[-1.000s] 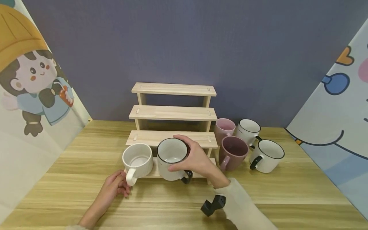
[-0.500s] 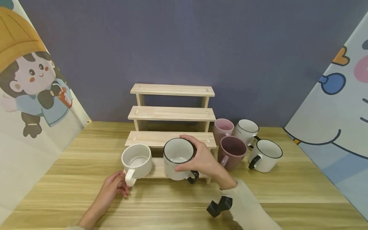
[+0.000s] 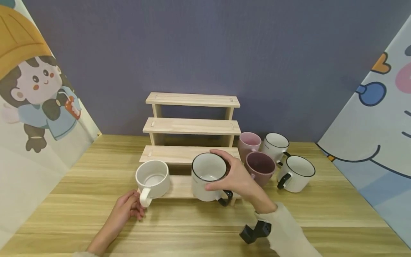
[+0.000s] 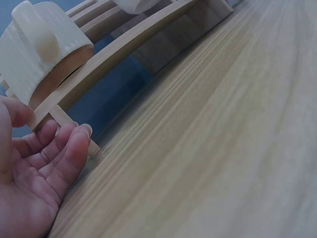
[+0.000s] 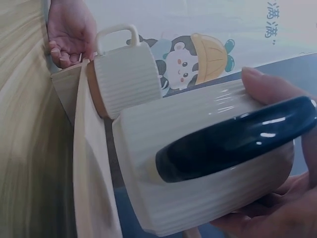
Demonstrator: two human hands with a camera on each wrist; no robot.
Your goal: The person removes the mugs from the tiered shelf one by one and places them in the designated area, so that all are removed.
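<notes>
My right hand (image 3: pixel 236 176) grips a white mug (image 3: pixel 205 191) with black rim and black handle around its body, thumb on the near side. In the right wrist view its dark handle (image 5: pixel 233 141) faces the camera. The mug is at the right part of the lowest step (image 3: pixel 181 185) of a wooden tiered shelf; whether its base touches is hard to tell. A ribbed white mug (image 3: pixel 160 187) stands at that step's left end, its handle toward me. Beside it, my left hand (image 3: pixel 130 207) pinches the step's left front corner, thumb above and fingers below, as the left wrist view shows.
Right of the shelf, a pink mug (image 3: pixel 248 141), a mauve mug (image 3: pixel 261 167) and two black-rimmed white mugs, one behind (image 3: pixel 273 146) and one nearer (image 3: pixel 298 178), stand close together on the wooden table (image 3: pixel 337 207). A grey wall panel (image 3: pixel 192 46) rises behind.
My right hand has slid the black-rimmed mug to the right along the lowest step, away from the ribbed mug. The left hand stays at the step's corner.
</notes>
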